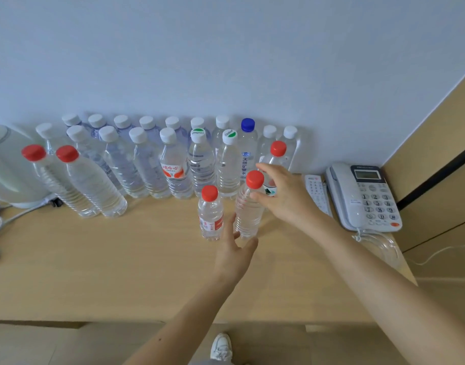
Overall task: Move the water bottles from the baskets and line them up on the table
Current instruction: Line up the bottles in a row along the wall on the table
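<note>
A pale kettle (7, 164) is cut off by the left edge, and its cord (23, 214) trails off the same side. Next to it, two tall red-capped bottles (94, 185) lean in the wide-angle view. To their right, two rows of white-capped bottles (147, 159) stand close together against the wall (226, 61). The back row is mostly hidden, with little more than caps showing. Among them are a bottle with a red label (173, 168) and a blue-capped bottle (248, 146).

In front of the rows, on the wooden table (107, 259), a short red-capped bottle (210, 214) stands upright just beside a plain red-capped bottle (248, 209).

The left hand (234, 254) reaches to the foot of these two. Its fingers are straight and slip into the gap between them, and the thumb is spread out under the plain bottle's base. The bottles blur the fingertips, so I cannot tell whether they touch.

The right hand (284, 193) is at the plain bottle's neck, with forefinger and thumb spread wide and the cap in the gap between them. The thumb tip lies at the bottle's shoulder. The other fingers are hidden behind the hand.

Behind this hand, another red-capped bottle (278, 150) shows only its cap and a scrap of label.

Further right lie a white remote (315, 191) and a desk telephone (365, 196), then something clear (384, 246) that is hard to make out. A shoe (222, 347) shows at the bottom edge.
</note>
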`<state>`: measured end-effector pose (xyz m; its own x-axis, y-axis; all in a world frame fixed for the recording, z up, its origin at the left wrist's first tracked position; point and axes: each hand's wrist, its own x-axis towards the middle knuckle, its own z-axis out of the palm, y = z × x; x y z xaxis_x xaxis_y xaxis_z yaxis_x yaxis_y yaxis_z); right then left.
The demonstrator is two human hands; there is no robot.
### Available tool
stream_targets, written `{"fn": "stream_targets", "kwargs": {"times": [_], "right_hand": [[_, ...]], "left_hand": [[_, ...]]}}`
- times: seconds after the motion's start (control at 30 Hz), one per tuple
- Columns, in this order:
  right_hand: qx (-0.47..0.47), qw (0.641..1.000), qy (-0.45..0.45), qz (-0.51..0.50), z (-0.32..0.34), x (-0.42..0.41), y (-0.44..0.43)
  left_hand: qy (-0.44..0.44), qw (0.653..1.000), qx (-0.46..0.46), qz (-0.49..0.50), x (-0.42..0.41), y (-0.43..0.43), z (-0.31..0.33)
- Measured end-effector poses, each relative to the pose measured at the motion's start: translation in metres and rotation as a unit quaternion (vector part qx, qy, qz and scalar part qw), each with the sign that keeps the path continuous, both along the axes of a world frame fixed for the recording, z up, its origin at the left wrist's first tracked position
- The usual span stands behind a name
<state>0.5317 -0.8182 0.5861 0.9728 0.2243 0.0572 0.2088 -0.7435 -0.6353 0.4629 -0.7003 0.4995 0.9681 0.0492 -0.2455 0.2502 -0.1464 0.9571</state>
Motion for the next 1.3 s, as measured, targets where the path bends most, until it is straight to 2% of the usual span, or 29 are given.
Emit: {"fn": "stream_targets", "kwargs": {"times": [0.17,0.33,0.5,0.6,0.83,0.97,1.3], "right_hand": [[0.028,0.999,0.037,0.013,-0.004,0.015,0.007],[-0.005,0.999,-0.039,0.004,-0.005,0.004,0.007],[-0.041,0.997,-0.055,0.040,0.005,-0.015,0.011],[-0.036,0.996,-0.051,0.061,0.015,-0.025,0.022],[0.018,0.995,-0.022,0.094,0.024,-0.036,0.083],[0.016,0.994,-0.014,0.111,0.020,-0.026,0.134],[0.040,0.996,-0.036,0.074,0.005,0.031,0.248]], "left_hand": [[-0.026,1.000,0.013,0.007,0.011,-0.005,-0.004],[-0.043,0.998,0.039,0.015,0.011,-0.007,-0.008],[-0.112,0.987,0.115,0.015,-0.017,-0.005,-0.011],[-0.110,0.985,0.129,0.044,-0.035,0.008,-0.011],[-0.099,0.978,0.134,0.129,-0.052,0.075,-0.010],[-0.099,0.974,0.134,0.156,-0.045,0.126,-0.006],[-0.063,0.985,0.125,0.102,0.015,0.243,-0.013]]}}
